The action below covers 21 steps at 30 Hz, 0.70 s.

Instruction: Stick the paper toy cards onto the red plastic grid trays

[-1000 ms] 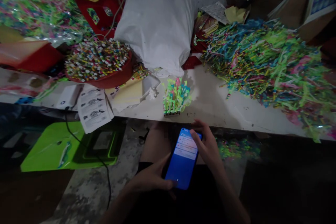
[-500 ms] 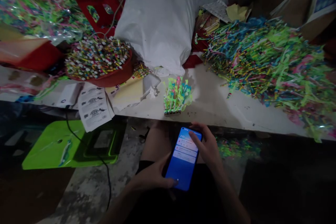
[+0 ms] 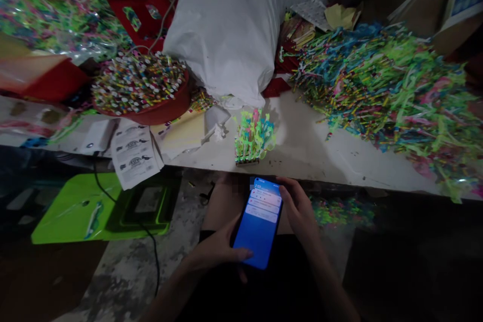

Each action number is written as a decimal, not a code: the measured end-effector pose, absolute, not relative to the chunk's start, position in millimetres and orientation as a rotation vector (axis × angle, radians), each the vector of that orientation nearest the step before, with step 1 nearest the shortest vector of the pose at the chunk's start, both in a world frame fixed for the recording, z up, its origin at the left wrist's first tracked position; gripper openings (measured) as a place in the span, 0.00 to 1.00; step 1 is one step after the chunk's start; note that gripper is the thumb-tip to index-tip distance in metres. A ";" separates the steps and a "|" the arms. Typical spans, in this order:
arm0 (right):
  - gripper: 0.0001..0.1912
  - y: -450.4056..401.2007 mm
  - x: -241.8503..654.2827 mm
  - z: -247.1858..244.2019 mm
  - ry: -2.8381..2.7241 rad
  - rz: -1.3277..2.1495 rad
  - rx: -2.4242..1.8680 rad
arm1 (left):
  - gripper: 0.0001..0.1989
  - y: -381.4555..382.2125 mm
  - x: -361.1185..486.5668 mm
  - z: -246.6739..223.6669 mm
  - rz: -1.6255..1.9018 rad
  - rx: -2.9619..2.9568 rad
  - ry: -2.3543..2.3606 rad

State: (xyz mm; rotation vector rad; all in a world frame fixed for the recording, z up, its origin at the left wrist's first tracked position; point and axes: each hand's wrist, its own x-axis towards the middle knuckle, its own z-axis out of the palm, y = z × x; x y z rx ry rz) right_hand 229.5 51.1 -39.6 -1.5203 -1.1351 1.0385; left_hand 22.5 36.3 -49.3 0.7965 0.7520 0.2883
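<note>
A lit phone (image 3: 256, 231) with a blue screen and white notification panels is tilted over my lap. My left hand (image 3: 222, 249) holds its lower left part, the thumb lying over the bottom of the screen. At the phone's upper right edge is my right hand (image 3: 299, 206), its thumb and fingers close to the edge; whether they grip it is hard to make out. Beyond the phone, a small bunch of green, blue and pink plastic pieces (image 3: 253, 136) stands upright in a dark holder near the front edge of the table (image 3: 302, 161).
A red basin (image 3: 151, 112) of thin colourful sticks stands left of a big white sack (image 3: 230, 25). Printed papers (image 3: 136, 156) overhang the table edge above a green plastic stool (image 3: 75, 206). A large colourful heap (image 3: 392, 90) covers the right side; a black cable (image 3: 153, 241) hangs down left.
The phone has shifted slightly left and up. My right thumb has moved off the screen to the phone's right edge. My left hand has moved slightly left with the phone.
</note>
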 end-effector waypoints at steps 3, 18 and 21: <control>0.14 48.4 229.2 -41.8 -1.117 1.041 -1.514 | 0.47 36.7 21.0 -50.8 0.308 0.807 0.772; 0.20 21.4 218.3 -61.8 -0.947 1.099 -1.603 | 0.46 36.6 20.3 -54.8 0.324 0.823 0.790; 0.21 16.0 212.8 -63.6 -0.895 1.108 -1.613 | 0.46 36.8 20.0 -54.2 0.320 0.834 0.803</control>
